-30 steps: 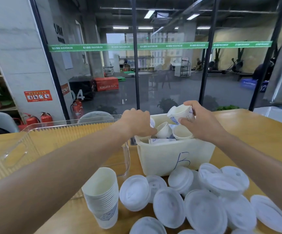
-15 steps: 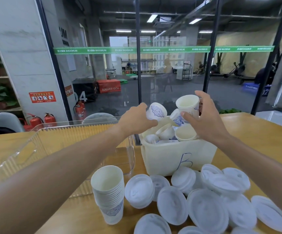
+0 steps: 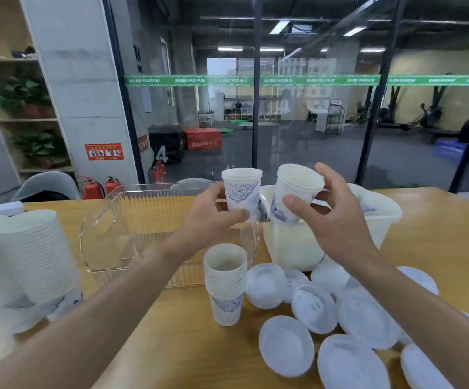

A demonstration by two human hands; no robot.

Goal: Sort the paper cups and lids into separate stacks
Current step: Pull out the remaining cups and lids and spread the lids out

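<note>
White paper cups with blue flowers: your left hand (image 3: 209, 220) grips one cup (image 3: 241, 192) upright, your right hand (image 3: 337, 220) grips a tilted cup (image 3: 295, 192).

I sit at a wooden desk (image 3: 438, 234) facing a glass partition (image 3: 312, 122) with black mullions and a green banner strip (image 3: 255, 80). To my left: a grey concrete pillar (image 3: 87, 94), wooden shelving (image 3: 17, 119) holding potted plants (image 3: 35, 144), red fire extinguishers (image 3: 94, 188). Beyond the glass, ceiling strip lights (image 3: 230, 48) illuminate a dark gym floor (image 3: 326, 161).
</note>
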